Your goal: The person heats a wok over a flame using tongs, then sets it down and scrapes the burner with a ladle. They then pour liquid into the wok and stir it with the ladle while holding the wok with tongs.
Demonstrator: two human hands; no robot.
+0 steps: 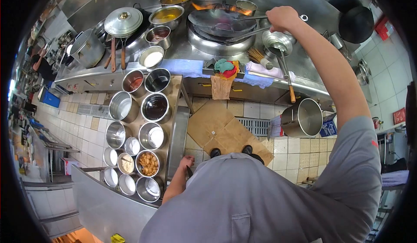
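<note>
My right hand [281, 19] is closed round the end of a long-handled metal utensil [252, 18] that reaches over the wok [213, 22]. The wok sits on a round steel burner ring [213, 45], with orange flames behind its far rim. My left hand [186, 161] hangs low beside the side table, fingers curled, with a narrow dark object [190, 171] at it that I cannot make out. Below my right forearm a perforated strainer [278, 41] and a wooden-handled tool [288, 78] lie over the stove's front edge, near a bamboo brush [260, 58].
Several steel pots stand on the left side table [176, 88], among them one with dark liquid [155, 107] and one with fried pieces [147, 164]. Oil bowls [167, 15] and a lidded pot [124, 22] line the stove. A tall pot [302, 118] stands at right; cardboard [217, 128] covers the floor.
</note>
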